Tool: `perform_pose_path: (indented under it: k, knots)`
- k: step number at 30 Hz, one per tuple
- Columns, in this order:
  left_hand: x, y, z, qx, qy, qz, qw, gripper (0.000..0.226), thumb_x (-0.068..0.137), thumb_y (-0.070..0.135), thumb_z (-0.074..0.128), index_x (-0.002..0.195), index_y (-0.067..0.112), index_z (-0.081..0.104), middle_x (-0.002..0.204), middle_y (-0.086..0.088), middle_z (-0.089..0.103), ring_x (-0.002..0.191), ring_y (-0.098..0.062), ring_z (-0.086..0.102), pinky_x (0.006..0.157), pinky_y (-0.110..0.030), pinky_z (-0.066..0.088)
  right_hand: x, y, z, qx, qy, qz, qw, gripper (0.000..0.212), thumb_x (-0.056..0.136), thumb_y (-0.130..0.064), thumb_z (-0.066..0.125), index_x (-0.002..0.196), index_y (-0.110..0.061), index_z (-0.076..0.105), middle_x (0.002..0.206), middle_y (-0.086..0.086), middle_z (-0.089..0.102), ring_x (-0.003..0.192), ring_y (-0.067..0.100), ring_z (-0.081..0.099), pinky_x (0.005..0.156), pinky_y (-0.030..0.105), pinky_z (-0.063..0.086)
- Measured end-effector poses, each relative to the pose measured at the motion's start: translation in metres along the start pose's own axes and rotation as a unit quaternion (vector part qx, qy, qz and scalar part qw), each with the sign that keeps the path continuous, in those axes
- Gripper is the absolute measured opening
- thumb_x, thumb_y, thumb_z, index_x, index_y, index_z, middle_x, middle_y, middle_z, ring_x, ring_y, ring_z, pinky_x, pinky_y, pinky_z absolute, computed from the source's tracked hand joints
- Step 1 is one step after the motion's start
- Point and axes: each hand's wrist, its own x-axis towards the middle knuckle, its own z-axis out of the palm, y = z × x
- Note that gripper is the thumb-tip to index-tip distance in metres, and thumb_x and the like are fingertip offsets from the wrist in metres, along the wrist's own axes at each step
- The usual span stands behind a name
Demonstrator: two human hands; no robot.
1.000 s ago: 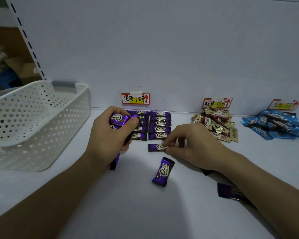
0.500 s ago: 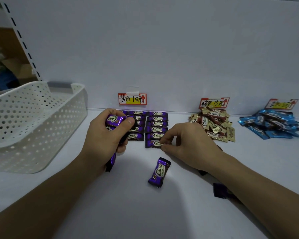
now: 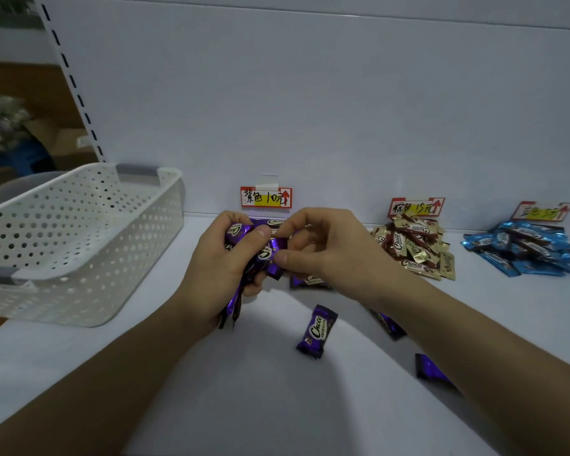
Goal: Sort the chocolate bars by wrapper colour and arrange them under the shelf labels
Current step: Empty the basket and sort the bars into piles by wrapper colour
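Running below a white back panel [image 3: 310,93], pale shelf [image 3: 244,396] is dim. Under purple label [image 3: 266,197], left hand [image 3: 216,271] grips bunch of purple bars [image 3: 266,255]; right hand [image 3: 333,255] pinches one w/ thumb + forefinger, both hands blocking laid rows [image 3: 310,280]. Basket [image 3: 79,245] left of label; brown pile [image 3: 412,248], blue pile [image 3: 524,248] to its right.

Shelf [image 3: 145,373]: white, flat, dim on my feed. I count on it, left to right:
- one white perforated basket [image 3: 79,245] at the left end
- flat-laid purple bars [image 3: 310,280] near the back wall, mostly hidden from me
- one loose purple bar [image 3: 316,331] in the middle, at an angle, label up
- a second purple bar [image 3: 387,325] to its right, partly covered
- a third purple bar [image 3: 430,368] nearer me, partly covered
- a heap of brown-and-gold bars [image 3: 412,250] at the back
- a heap of blue bars [image 3: 524,248] further right, apart from the brown heap
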Motion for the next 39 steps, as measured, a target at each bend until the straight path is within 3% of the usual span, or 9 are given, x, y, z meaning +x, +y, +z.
perform_pose_path:
  k: [6,12,16,19,23,26,32,36,39]
  knots:
    - [0.002,0.002,-0.003,0.004,0.021,0.007,1.0,0.014,0.096,0.013,0.063,0.093,0.013,0.049,0.062,-0.009,0.058,0.047,-0.019,0.045,0.045,-0.026,0.033,-0.007,0.002,0.006,0.091,0.025,0.025,0.995,0.021,0.085,-0.004,0.077,0.102,-0.006,0.064,0.077,0.02,0.074,0.069,0.026,0.073,0.073,0.045,0.061]
    - [0.002,0.001,-0.001,0.004,0.035,0.013,0.999,0.016,0.094,0.008,0.065,0.094,0.012,0.049,0.065,-0.014,0.056,0.049,-0.021,0.045,0.043,-0.026,0.033,-0.009,0.006,0.015,0.08,0.069,0.019,0.994,0.035,0.077,-0.006,0.084,0.104,-0.009,0.062,0.073,0.014,0.075,0.069,0.03,0.075,0.072,0.051,0.062]
    - [0.007,0.003,-0.008,0.015,0.105,0.053,0.993,0.019,0.093,0.01,0.068,0.089,0.016,0.05,0.06,-0.006,0.057,0.046,-0.018,0.048,0.042,-0.026,0.036,-0.01,0.01,0.003,0.091,0.063,0.002,0.994,0.026,0.081,-0.001,0.08,0.103,-0.009,0.069,0.069,0.008,0.07,0.063,0.015,0.069,0.066,0.028,0.056]
    - [0.007,0.008,-0.015,0.038,0.12,0.065,0.99,0.018,0.093,0.008,0.067,0.091,0.013,0.05,0.056,-0.005,0.056,0.043,-0.015,0.047,0.041,-0.025,0.035,-0.015,0.013,-0.007,0.074,0.044,-0.008,0.996,0.017,0.087,-0.001,0.073,0.098,-0.013,0.077,0.082,0.019,0.069,0.072,0.019,0.067,0.071,0.025,0.056]
    - [0.004,0.012,-0.023,0.054,0.097,0.045,0.993,0.016,0.093,0.004,0.066,0.09,0.009,0.051,0.061,-0.013,0.052,0.05,-0.021,0.041,0.04,-0.026,0.031,-0.013,0.014,-0.019,0.09,0.037,0.001,0.995,0.018,0.092,0.001,0.066,0.093,-0.014,0.076,0.087,0.015,0.071,0.084,0.024,0.074,0.069,0.024,0.057]
    - [-0.004,0.013,-0.035,0.088,0.07,0.022,0.993,0.013,0.093,0.003,0.065,0.091,0.002,0.052,0.06,-0.016,0.05,0.053,-0.021,0.037,0.041,-0.025,0.029,-0.012,0.022,-0.014,-0.053,0.042,-0.066,0.996,0.021,0.088,0.003,0.071,0.087,-0.017,0.075,0.082,0.003,0.072,0.079,0.019,0.073,0.071,0.026,0.057]
    - [-0.018,0.002,-0.052,0.123,0.067,-0.005,0.99,0.014,0.093,0.007,0.068,0.091,0.005,0.054,0.053,-0.015,0.047,0.05,-0.022,0.034,0.043,-0.025,0.028,-0.014,0.034,0.007,-0.272,-0.037,-0.188,0.943,0.022,0.082,-0.002,0.077,0.088,-0.024,0.078,0.099,-0.012,0.07,0.093,0.005,0.067,0.08,0.02,0.055]
    - [-0.014,-0.001,-0.048,0.103,0.066,0.007,0.992,0.016,0.093,0.008,0.068,0.091,0.005,0.052,0.054,-0.016,0.047,0.049,-0.022,0.034,0.046,-0.028,0.029,-0.017,0.03,0.003,-0.302,-0.029,-0.177,0.936,0.039,0.077,0.008,0.063,0.09,-0.028,0.073,0.1,-0.015,0.07,0.098,0.005,0.065,0.083,0.023,0.052]
    - [-0.015,-0.001,-0.047,0.099,0.063,0.017,0.993,0.016,0.093,0.007,0.068,0.091,0.006,0.052,0.054,-0.015,0.047,0.05,-0.022,0.035,0.047,-0.029,0.029,-0.017,0.017,0.001,-0.279,0.005,-0.158,0.947,0.032,0.082,-0.001,0.064,0.094,-0.029,0.072,0.097,-0.018,0.069,0.096,0.003,0.063,0.08,0.017,0.048]
